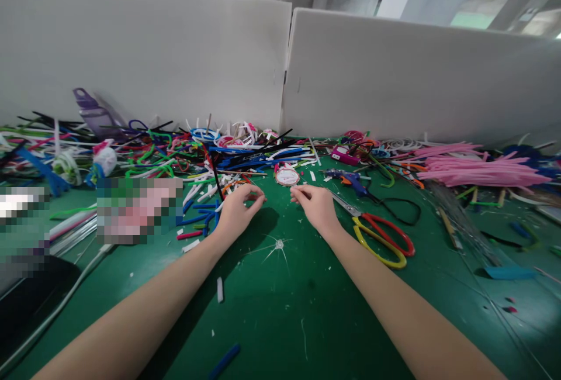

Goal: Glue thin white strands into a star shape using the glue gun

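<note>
My left hand (236, 210) and my right hand (316, 204) rest on the green mat (280, 310), both pinched at the fingertips and facing each other a short way apart. What they pinch is too thin to make out; it may be a fine thread. A small round spool (287, 176) with a red rim lies just beyond the fingertips. Scissors with red and yellow handles (381, 234) lie right of my right hand, their blades close to its back. A white blob of glue strands (279, 244) sits on the mat between my wrists.
A heap of coloured pipe cleaners (184, 155) fills the back left. Pink pipe cleaners (477, 166) lie at the back right. A blue glue gun (348, 178) with a black cord sits behind the scissors. White foam boards (394, 76) wall the back. A purple bottle (94, 111) leans at left.
</note>
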`<control>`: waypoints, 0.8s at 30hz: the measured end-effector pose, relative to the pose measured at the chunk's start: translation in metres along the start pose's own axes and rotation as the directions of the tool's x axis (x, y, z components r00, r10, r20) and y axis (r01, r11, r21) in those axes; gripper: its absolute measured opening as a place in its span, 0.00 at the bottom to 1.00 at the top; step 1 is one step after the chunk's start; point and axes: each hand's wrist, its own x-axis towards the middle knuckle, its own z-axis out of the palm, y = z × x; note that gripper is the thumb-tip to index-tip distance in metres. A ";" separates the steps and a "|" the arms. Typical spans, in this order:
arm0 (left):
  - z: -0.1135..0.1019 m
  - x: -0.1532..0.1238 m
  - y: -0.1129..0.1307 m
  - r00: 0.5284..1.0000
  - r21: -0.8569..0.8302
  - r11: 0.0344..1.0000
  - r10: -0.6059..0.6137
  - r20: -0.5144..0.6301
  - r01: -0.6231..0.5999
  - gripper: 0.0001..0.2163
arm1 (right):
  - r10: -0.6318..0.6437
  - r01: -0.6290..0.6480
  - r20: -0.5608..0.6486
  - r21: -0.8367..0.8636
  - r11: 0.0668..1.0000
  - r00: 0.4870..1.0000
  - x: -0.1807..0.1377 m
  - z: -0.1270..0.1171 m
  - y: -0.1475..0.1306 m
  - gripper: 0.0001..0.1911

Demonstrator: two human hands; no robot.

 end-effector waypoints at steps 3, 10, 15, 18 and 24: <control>0.000 -0.001 0.001 0.999 0.050 0.999 -0.016 0.028 0.015 0.02 | -0.011 -0.005 0.129 0.123 0.992 0.992 -0.003 0.010 -0.006 0.12; -0.003 -0.002 -0.005 0.997 0.188 0.982 -0.037 0.067 0.024 0.04 | 0.032 -0.042 0.169 0.051 0.998 0.985 -0.008 0.017 -0.008 0.11; -0.003 -0.002 -0.008 0.995 0.196 0.980 -0.062 0.080 0.046 0.03 | -0.010 0.004 0.112 0.053 0.999 0.994 -0.008 0.018 -0.007 0.11; -0.003 -0.002 -0.007 0.995 0.182 0.982 -0.060 0.083 0.044 0.03 | -0.014 0.001 0.118 0.107 0.994 0.993 -0.010 0.019 -0.008 0.09; -0.003 -0.001 -0.008 0.993 0.128 0.989 -0.084 0.083 0.073 0.03 | 0.023 -0.054 0.174 0.174 0.983 0.984 -0.011 0.020 -0.008 0.05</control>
